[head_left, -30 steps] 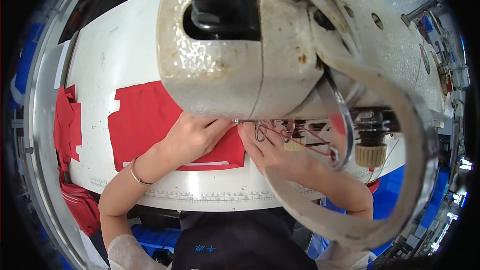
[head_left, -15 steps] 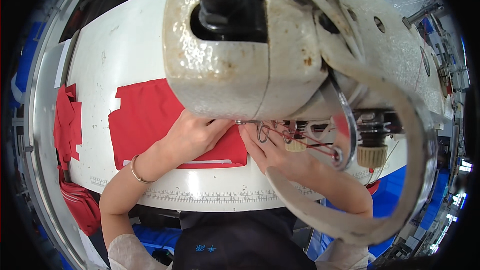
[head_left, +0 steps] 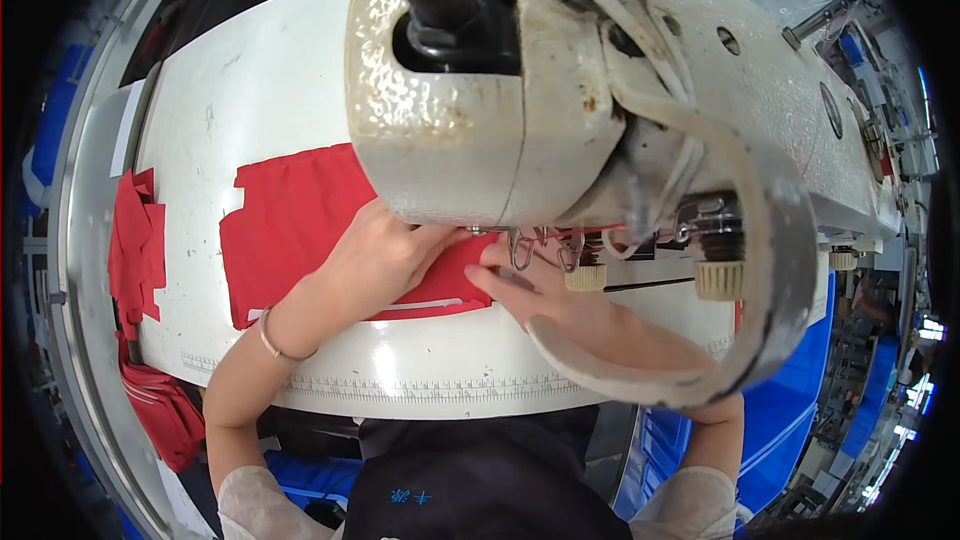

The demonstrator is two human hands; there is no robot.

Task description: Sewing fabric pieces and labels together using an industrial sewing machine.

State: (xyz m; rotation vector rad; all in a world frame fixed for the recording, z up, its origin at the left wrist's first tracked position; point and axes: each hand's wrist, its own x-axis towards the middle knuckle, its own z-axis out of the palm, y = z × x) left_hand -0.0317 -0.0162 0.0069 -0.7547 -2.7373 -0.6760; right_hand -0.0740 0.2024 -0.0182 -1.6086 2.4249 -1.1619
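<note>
A piece of red fabric (head_left: 290,230) lies flat on the white sewing table, its right part under the head of a sewing machine (head_left: 440,150). A pale strip shows along the fabric's near edge. My left hand (head_left: 375,260) rests on the fabric with fingers curled and fingertips pinched at it beside the needle area. My right hand (head_left: 545,290) lies at the fabric's right edge, its fingers stretched out and slightly apart. Machine parts hide some of its fingertips. The needle itself is hidden by the machine head.
More red fabric pieces (head_left: 137,245) hang over the table's left edge, above a folded red stack (head_left: 160,410). A ruler scale (head_left: 400,383) runs along the near edge. A pale curved machine guard (head_left: 775,270) arches over my right forearm. Blue bins (head_left: 780,410) stand at the right.
The red fabric's near edge has shifted slightly away from me. My right fingers are a little more spread. The machine head and curved guard appear farther left and higher in the view.
</note>
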